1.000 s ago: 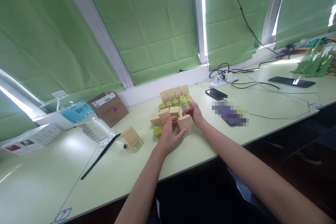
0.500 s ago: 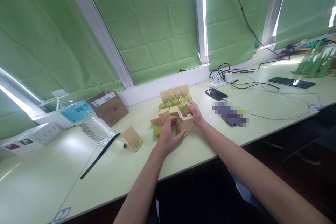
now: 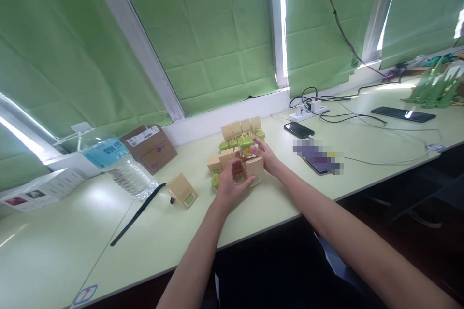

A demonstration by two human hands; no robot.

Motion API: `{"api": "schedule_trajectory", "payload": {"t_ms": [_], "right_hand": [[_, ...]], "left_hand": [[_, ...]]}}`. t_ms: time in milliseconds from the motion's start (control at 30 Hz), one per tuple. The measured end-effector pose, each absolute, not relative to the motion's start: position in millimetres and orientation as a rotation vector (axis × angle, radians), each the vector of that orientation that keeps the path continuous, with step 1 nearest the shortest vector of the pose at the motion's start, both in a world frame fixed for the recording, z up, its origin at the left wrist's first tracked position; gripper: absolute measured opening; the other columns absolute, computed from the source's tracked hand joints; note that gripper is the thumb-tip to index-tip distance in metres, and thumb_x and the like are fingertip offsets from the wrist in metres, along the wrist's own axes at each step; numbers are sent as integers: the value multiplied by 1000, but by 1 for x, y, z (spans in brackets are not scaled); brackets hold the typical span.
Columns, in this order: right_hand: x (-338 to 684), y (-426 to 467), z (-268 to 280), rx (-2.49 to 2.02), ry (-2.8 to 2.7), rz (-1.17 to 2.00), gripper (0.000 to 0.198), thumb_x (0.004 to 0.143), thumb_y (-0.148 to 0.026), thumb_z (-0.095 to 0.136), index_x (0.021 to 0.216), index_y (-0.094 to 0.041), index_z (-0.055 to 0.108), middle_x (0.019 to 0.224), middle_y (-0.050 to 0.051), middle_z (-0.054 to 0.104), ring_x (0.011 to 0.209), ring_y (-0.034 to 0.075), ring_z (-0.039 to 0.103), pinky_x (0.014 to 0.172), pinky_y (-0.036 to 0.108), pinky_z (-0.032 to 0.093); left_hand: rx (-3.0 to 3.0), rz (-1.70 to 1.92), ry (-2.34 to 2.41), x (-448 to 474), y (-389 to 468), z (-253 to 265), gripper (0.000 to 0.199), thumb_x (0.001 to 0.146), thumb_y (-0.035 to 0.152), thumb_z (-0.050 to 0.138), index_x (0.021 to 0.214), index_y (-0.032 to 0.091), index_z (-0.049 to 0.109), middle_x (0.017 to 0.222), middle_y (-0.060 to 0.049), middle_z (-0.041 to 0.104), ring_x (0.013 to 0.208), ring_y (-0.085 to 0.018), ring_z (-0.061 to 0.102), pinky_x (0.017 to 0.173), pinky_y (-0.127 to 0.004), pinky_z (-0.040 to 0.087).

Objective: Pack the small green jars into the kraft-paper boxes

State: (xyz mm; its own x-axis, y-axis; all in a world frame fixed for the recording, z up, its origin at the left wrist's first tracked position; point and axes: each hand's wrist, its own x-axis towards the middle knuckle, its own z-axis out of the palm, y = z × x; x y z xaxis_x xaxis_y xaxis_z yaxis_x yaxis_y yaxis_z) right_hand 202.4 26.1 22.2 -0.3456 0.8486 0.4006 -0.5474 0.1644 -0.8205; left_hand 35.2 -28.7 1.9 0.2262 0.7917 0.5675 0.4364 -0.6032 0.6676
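My right hand [image 3: 267, 155] grips a small green-topped container [image 3: 245, 142] with a yellow loop on top, held just above the small boxes. My left hand [image 3: 232, 184] is wrapped round a small tan cardboard box [image 3: 255, 168] whose flap stands up. Beside my left fingers, other open tan boxes [image 3: 226, 155] stand close together, and a green lid with a loop [image 3: 215, 181] shows in one. Behind them is a row of tan boxes [image 3: 235, 128] with raised flaps and green-topped containers inside. The inside of the box at my left hand is partly hidden.
A closed tan box [image 3: 182, 190] stands to the left, near a black strap [image 3: 139, 212] and a large water bottle [image 3: 123, 169]. A brown carton [image 3: 152, 149] leans against the wall. Phones [image 3: 299, 130], cables and a power strip [image 3: 307, 113] lie to the right.
My right hand has brought the green-topped container a little to the left, and the container now sits more upright. My left hand stays at the box, with only a slight shift.
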Motion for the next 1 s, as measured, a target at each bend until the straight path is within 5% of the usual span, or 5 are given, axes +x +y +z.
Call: {"api": "schedule_trajectory", "payload": {"t_ms": [267, 1000], "right_hand": [[205, 33, 16, -328, -1323, 1487, 46, 72, -40, 80, 106, -25, 53, 83, 0, 72, 68, 17, 67, 61, 25, 47], [207, 34, 16, -299, -1465, 1455, 42, 75, -38, 76, 114, -22, 69, 109, 8, 72, 97, 21, 66, 82, 30, 50]], "left_hand": [[2027, 1393, 1136, 32, -24, 1, 54, 74, 39, 80, 113, 21, 46, 111, -11, 69, 99, -24, 71, 89, -45, 59], [1966, 1482, 1127, 33, -26, 6, 53, 79, 38, 76, 120, 24, 45, 114, -8, 64, 98, -20, 69, 86, -38, 59]]}}
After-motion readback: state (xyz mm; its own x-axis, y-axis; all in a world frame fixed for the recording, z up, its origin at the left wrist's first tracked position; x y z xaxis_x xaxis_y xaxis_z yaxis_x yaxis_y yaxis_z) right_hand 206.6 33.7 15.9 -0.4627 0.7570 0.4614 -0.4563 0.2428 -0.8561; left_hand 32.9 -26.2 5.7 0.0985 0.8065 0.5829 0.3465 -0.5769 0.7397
